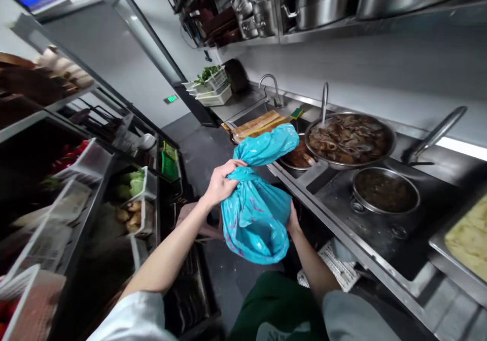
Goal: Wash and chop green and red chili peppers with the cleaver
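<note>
A bulging blue plastic bag [258, 219] with pinkish marks hangs in front of me over the aisle. Its neck is gathered, and my left hand [222, 181] is wrapped round it there, with the loose top of the bag flopping to the right. My right hand [292, 222] presses against the bag's right side; most of its fingers are hidden behind the plastic. What the bag contains does not show.
Along the right counter stand a large bowl of dark soaked food [350, 138], a smaller pot [386, 191] and a tray of pale yellow food [470, 239]. Sinks have taps [270, 82]. Shelves with vegetable bins [142, 214] line the left. A pink stool [198, 222] stands below.
</note>
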The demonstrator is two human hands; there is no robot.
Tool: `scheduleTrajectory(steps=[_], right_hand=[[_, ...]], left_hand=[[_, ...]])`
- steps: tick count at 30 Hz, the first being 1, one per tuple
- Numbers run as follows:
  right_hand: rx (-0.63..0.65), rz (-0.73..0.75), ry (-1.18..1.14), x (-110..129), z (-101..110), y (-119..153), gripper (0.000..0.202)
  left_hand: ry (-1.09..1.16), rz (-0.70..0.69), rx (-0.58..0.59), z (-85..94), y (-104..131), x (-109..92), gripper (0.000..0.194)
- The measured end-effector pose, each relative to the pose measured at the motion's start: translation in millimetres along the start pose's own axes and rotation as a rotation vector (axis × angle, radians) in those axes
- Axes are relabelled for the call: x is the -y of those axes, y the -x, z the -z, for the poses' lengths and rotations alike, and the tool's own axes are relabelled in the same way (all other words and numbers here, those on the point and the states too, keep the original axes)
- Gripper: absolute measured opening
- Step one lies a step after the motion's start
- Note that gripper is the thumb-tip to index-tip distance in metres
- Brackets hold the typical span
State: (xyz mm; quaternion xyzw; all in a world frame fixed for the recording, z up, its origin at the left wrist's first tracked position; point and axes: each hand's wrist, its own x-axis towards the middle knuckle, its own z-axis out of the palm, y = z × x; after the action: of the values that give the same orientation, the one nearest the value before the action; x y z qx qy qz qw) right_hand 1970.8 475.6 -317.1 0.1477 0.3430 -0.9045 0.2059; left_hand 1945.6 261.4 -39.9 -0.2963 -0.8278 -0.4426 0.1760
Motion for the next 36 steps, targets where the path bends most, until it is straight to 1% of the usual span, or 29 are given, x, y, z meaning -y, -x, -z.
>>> scheduleTrajectory(steps=[2, 4, 6, 8, 10, 12, 14, 16, 17, 18, 20, 23, 24, 26, 28, 29, 30, 31, 32, 33, 34, 35, 36], right_hand=[[-0.064, -0.026, -0.125, -7, -11, -10, 0.056], [-0.139, -0.059, -0.201, 3, -14, -12, 0.047], [-0.214, 0.001, -0.202, 31, -9, -7, 0.037], [-0.329, 0.143, -0.149, 71, 5, 6, 0.031], [-0.453, 0.301, -0.071, 118, 23, 27, 0.03], [-0.569, 0.453, 0.001, 169, 41, 55, 0.033], [-0.72, 0.618, 0.074, 217, 56, 85, 0.032], [-0.848, 0.803, 0.179, 262, 63, 115, 0.029], [-0.879, 0.891, 0.235, 282, 63, 128, 0.027], [-0.883, 0.973, 0.287, 300, 61, 140, 0.025], [-0.848, 1.096, 0.357, 332, 52, 156, 0.022], [-0.798, 1.239, 0.379, 365, 34, 164, 0.021], [-0.78, 1.266, 0.385, 372, 30, 162, 0.021], [-0.756, 1.265, 0.389, 375, 27, 153, 0.024], [-0.77, 1.222, 0.361, 367, 30, 139, 0.029], [-0.784, 1.208, 0.342, 359, 31, 131, 0.03], [-0.79, 1.199, 0.332, 350, 32, 123, 0.031], [-0.783, 1.19, 0.338, 340, 32, 116, 0.032], [-0.76, 1.177, 0.364, 330, 29, 109, 0.033], [-0.722, 1.153, 0.409, 320, 23, 104, 0.034], [-0.674, 1.118, 0.469, 312, 16, 101, 0.035], [-0.624, 1.082, 0.535, 304, 7, 100, 0.036], [-0.578, 1.052, 0.599, 299, -2, 102, 0.037]], left_hand=[[0.0, 0.016, 0.004, 14.6, -4, 18, 0.015], [-0.017, 0.053, -0.043, 23.1, -13, 37, 0.011], [-0.004, 0.064, -0.067, 20.2, -29, 53, 0.008], [0.064, 0.031, -0.038, 4.7, -49, 60, 0.01], [0.151, -0.023, -0.01, -20.6, -70, 58, 0.016], [0.217, -0.089, 0.016, -51.3, -89, 51, 0.017], [0.25, -0.168, 0.066, -84.1, -102, 45, 0.015], [0.264, -0.237, 0.137, -117.9, -109, 43, 0.014], [0.271, -0.257, 0.17, -134.9, -110, 43, 0.014], [0.278, -0.259, 0.196, -152.0, -109, 45, 0.013], [0.291, -0.223, 0.219, -185.9, -105, 52, 0.01], [0.297, -0.121, 0.227, -233.4, -95, 64, 0.009], [0.295, -0.084, 0.247, -247.9, -90, 67, 0.012], [0.295, -0.016, 0.338, -274.6, -78, 69, 0.02], [0.321, 0.035, 0.478, -298.5, -64, 64, 0.026], [0.352, 0.05, 0.541, -309.9, -58, 60, 0.033], [0.392, 0.062, 0.595, -321.3, -52, 54, 0.046], [0.435, 0.075, 0.635, -333.2, -48, 47, 0.064], [0.475, 0.095, 0.661, -345.7, -45, 39, 0.085], [0.512, 0.127, 0.67, -358.9, -44, 31, 0.102], [0.543, 0.172, 0.661, -372.4, -44, 23, 0.108], [0.576, 0.227, 0.633, -385.8, -46, 16, 0.101], [0.615, 0.289, 0.577, -398.2, -49, 9, 0.085]])
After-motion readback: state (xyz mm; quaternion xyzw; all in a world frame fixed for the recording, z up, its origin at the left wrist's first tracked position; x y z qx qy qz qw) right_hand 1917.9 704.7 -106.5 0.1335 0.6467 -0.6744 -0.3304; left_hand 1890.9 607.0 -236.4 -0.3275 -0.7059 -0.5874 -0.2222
